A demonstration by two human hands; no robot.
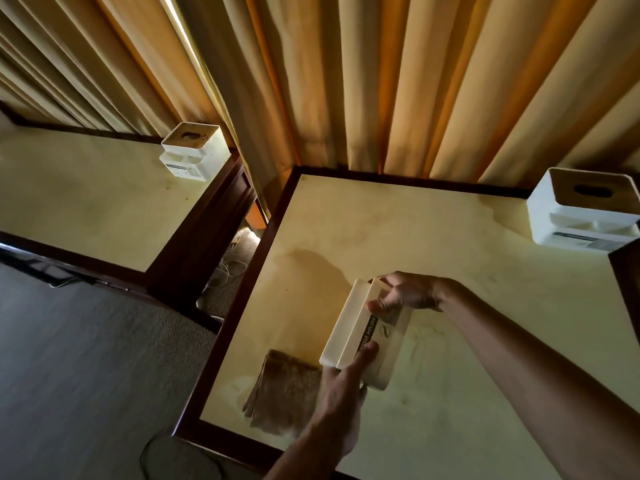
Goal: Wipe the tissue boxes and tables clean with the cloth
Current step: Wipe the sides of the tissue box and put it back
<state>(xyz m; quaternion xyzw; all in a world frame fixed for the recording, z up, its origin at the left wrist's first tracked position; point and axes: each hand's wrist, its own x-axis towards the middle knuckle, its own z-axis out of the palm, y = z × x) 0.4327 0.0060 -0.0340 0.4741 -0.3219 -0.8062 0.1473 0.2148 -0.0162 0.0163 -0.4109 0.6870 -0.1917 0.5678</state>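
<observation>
Both hands, left hand (341,393) and right hand (408,292), grasp the tilted tissue box (367,332) with their fingers at centre frame, lifted off the tabletop (485,306), probably to expose its sides, while the cloth (284,393) lies at lower centre.

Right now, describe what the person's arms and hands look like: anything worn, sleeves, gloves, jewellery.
Both forearms are bare as far as the frame shows: no sleeves reach into view. The left hand and the right hand wear no gloves. No watch, bracelet or ring is visible, though the dim light could hide small details.
</observation>
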